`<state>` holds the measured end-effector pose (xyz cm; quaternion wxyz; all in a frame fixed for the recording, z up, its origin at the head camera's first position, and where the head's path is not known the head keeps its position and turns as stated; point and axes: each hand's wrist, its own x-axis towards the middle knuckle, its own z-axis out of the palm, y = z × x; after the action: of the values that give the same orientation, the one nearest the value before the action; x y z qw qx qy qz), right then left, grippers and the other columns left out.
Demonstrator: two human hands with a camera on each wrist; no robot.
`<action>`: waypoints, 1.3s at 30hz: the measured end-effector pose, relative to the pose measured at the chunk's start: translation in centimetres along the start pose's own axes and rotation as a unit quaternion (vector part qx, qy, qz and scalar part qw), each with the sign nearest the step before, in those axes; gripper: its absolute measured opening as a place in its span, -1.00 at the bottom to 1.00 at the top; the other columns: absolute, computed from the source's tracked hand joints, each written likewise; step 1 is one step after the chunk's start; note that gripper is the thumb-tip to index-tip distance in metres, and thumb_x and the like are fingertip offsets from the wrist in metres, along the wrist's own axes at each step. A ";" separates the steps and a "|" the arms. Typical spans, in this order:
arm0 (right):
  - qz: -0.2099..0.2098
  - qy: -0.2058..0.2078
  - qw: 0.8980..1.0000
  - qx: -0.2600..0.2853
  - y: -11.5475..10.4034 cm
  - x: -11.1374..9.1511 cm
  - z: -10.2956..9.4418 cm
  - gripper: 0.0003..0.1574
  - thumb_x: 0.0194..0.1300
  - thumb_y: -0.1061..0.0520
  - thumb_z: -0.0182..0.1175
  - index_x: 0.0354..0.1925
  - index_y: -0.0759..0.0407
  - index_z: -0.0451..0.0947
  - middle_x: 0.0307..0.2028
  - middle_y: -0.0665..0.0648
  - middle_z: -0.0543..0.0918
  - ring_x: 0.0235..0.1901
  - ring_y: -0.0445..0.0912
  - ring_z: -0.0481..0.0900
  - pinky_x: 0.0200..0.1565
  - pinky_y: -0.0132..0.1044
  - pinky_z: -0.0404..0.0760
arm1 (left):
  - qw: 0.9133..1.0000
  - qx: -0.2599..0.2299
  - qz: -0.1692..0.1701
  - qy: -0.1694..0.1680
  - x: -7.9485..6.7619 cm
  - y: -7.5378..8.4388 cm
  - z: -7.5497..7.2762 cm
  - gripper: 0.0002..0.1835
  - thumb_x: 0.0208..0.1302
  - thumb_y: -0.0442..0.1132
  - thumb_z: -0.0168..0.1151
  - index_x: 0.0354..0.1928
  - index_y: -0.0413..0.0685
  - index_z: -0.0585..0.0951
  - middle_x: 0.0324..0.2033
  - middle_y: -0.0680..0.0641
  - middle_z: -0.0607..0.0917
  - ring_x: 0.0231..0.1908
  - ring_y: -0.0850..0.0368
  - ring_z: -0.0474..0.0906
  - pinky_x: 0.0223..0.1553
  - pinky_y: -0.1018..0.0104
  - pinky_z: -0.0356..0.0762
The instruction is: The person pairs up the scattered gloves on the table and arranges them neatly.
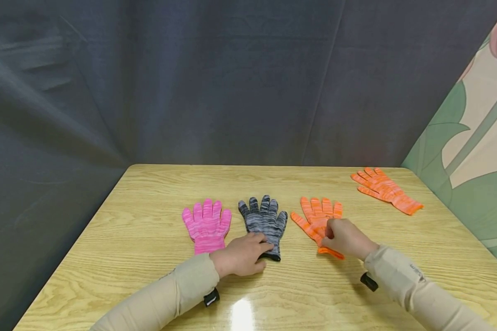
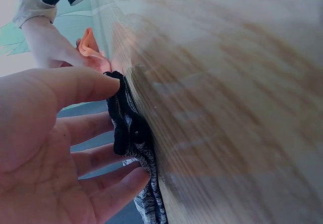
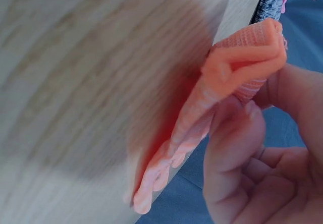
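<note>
Near the middle of the table lies a black-and-grey knit glove (image 1: 266,221), its fingers pointing away from me. My left hand (image 1: 243,254) rests on its cuff with the fingers spread and loosely bent; in the left wrist view the thumb is right at the black hem (image 2: 135,130). To the right, my right hand (image 1: 349,238) pinches an orange knit glove (image 1: 318,215) near the cuff between thumb and curled index finger. In the right wrist view the orange cuff (image 3: 242,65) is raised off the wood, while the glove's fingers slope down to the table.
A pink knit glove (image 1: 207,225) lies left of the grey one, its cuff partly behind my left hand. Another orange glove (image 1: 387,189) lies slanted at the back right of the wooden table (image 1: 149,220). A dark curtain (image 1: 232,92) hangs behind the table.
</note>
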<state>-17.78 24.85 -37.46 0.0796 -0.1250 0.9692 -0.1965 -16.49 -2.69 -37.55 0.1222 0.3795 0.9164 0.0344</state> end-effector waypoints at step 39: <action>-0.002 -0.031 0.999 0.007 0.7 -0.1 1.1 -0.84 0.15 0.23 0.16 -0.52 0.17 0.39 -0.67 0.01 0.42 -0.68 -0.19 0.27 -0.56 -0.40 0.26 | 1.000 0.002 0.000 0.000 -0.1 0.1 -0.1 -0.49 0.31 -0.06 0.04 0.30 0.08 0.37 0.23 -0.04 0.42 0.24 0.05 0.35 0.21 0.23 0.41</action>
<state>-17.58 25.11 -38.70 0.1100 -0.1329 0.9647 -0.1991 -16.38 -2.63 -37.41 0.1212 0.3799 0.9165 0.0330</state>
